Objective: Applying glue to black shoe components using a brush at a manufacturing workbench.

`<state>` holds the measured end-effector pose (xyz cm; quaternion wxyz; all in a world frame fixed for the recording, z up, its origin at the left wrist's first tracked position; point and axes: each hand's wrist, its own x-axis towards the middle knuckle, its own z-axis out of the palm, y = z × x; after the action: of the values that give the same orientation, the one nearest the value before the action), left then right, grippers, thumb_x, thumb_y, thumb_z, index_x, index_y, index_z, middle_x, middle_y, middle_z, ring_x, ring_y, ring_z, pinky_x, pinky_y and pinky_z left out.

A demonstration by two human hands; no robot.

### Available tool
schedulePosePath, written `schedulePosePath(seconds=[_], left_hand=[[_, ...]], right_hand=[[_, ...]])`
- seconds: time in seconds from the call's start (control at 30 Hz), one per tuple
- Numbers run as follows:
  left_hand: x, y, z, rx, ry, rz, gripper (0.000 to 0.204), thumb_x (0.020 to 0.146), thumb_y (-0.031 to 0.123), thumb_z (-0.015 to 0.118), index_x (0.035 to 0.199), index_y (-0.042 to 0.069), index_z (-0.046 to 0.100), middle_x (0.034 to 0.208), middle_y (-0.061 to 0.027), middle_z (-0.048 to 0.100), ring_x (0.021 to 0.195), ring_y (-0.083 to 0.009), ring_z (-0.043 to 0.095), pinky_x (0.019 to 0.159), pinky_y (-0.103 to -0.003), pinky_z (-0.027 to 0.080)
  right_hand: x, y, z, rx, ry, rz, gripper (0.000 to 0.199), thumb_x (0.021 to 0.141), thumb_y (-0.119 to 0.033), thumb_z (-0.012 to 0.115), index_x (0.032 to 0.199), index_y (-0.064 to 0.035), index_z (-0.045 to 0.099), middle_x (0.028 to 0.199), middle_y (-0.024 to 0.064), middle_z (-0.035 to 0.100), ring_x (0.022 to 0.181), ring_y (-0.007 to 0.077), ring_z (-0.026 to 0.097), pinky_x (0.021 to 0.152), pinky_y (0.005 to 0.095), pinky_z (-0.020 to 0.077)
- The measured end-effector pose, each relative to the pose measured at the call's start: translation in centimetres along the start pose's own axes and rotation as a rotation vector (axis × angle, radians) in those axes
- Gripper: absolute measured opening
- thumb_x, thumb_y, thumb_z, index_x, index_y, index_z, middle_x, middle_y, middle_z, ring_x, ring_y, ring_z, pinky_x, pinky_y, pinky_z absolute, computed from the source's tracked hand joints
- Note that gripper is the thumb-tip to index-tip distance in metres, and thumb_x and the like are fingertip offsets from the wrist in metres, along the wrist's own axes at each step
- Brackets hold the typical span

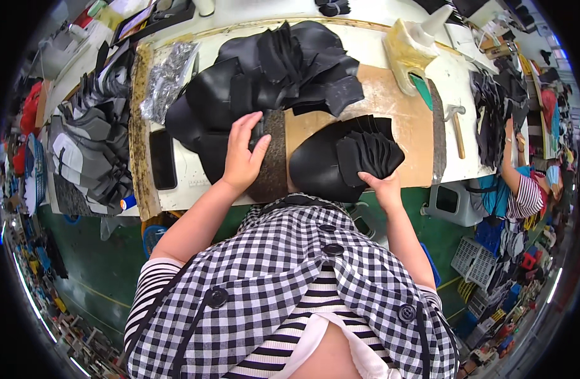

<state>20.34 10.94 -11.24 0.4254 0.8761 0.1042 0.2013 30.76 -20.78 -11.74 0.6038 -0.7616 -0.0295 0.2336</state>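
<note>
In the head view, we see a clear, crinkled plastic bag [168, 82] at the left of the white desk [470, 167], with dark contents too unclear to name. A white lattice basket [473, 262] stands on the green floor [87, 278] to our right; we cannot tell what it holds. Our right hand [384, 187] grips a fanned stack [362, 155] of matte black pieces, thumb on top and fingers hidden underneath; the stack lies over a smooth, rounded black sheet [312, 161] at the front of the desk, partly on a brown board [391, 104]. Our left hand [244, 151] is loose, its fingers spread over the edge of large glossy black sheets [204, 101], beside a rough, speckled strip [272, 136] that it partly covers. A pile of smaller black pieces [290, 66] lies on those sheets. Around us are a dark phone [163, 160], a heap of grey and black pieces [91, 139], a wooden-handled hammer [459, 132] and, at the right, a co-worker's striped sleeve [529, 197]
</note>
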Motion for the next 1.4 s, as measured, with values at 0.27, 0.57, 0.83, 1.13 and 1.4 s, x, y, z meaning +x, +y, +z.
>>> schedulePosePath(seconds=[0.27,0.57,0.83,1.13,1.4], left_hand=[[-1.3,3.3,7.9,0.082,-0.122,-0.032,0.047,0.085,0.024,0.061,0.127,0.006,0.048,0.126,-0.0153,0.046,0.118,-0.0331,0.044,0.102,-0.04,0.033],[-1.8,8.5,15.1,0.345,-0.261,-0.34,0.081,0.068,0.02,0.077,0.138,0.015,0.037,0.139,-0.0208,0.031,0.127,-0.0397,0.033,0.105,-0.046,0.03],[-2.2,10.1,17.8,0.183,-0.004,-0.356,0.058,0.08,0.023,0.07,0.129,0.005,0.047,0.127,-0.0206,0.043,0.112,-0.0351,0.048,0.096,-0.04,0.04],[-0.7,16.9,15.8,-0.315,0.395,-0.443,0.051,0.077,0.008,0.072,0.119,0.004,0.044,0.1,-0.0099,0.059,0.089,-0.0169,0.059,0.078,-0.031,0.05],[-0.8,10.7,16.6,0.144,0.208,-0.742,0.036,0.078,0.01,0.069,0.11,-0.001,0.056,0.096,-0.0148,0.066,0.088,-0.0229,0.064,0.079,-0.031,0.049]], right_hand=[[5.3,1.6,-3.2,-0.016,-0.021,0.035,0.057,0.064,-0.006,0.081,0.114,0.0045,0.055,0.107,0.0118,0.065,0.095,0.0189,0.063,0.086,0.0302,0.049],[6.8,2.1,-9.1,-0.364,-0.12,0.104,0.066,0.079,-0.037,0.073,0.126,0.001,0.046,0.093,0.0174,0.065,0.084,0.0224,0.064,0.075,0.0326,0.0502],[10.9,2.3,-8.2,0.086,-0.45,-0.16,0.057,0.082,-0.029,0.072,0.124,0.0,0.047,0.105,0.0147,0.064,0.092,0.0179,0.062,0.083,0.0309,0.0492],[9.2,-2.4,-4.2,0.447,-0.957,0.01,0.049,0.078,-0.009,0.065,0.123,0.0005,0.05,0.115,0.0048,0.058,0.101,0.0142,0.054,0.091,0.0291,0.0441],[10.4,-0.6,-4.2,-0.339,-0.651,-0.345,0.036,0.085,-0.023,0.062,0.11,0.0016,0.058,0.096,0.0182,0.065,0.089,0.0236,0.064,0.077,0.0339,0.05]])
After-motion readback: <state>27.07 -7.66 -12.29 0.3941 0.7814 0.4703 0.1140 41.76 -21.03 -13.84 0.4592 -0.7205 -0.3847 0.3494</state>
